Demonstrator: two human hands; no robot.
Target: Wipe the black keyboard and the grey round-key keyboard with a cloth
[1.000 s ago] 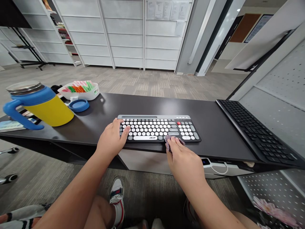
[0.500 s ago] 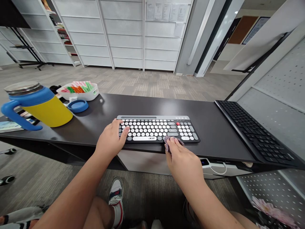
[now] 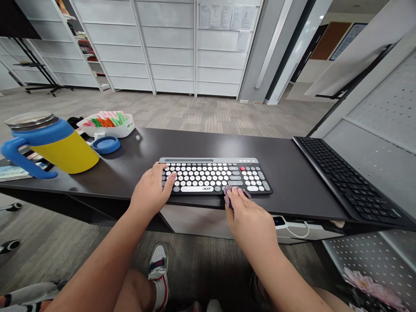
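A grey-and-black keyboard point(image 3: 196, 189) with round white and grey keys and one red key lies flat on the dark desk. My left hand point(image 3: 150, 187) grips its left end, thumb over the keys and a finger at the upper left corner; the other fingers are mostly hidden. With fingers pressed together, my right hand point(image 3: 250, 216) holds a bunched, striped cloth point(image 3: 228, 200) against the keyboard's front edge, just left of the number pad. Part of the cloth is hidden under the fingers.
On the left stand a yellow-and-blue mug point(image 3: 73, 147), a round blue lid point(image 3: 105, 145) and a white basket point(image 3: 125, 128) of colourful items. A second, black keyboard point(image 3: 344, 177) lies along the desk's right side. Below the front edge runs a white cable point(image 3: 299, 236).
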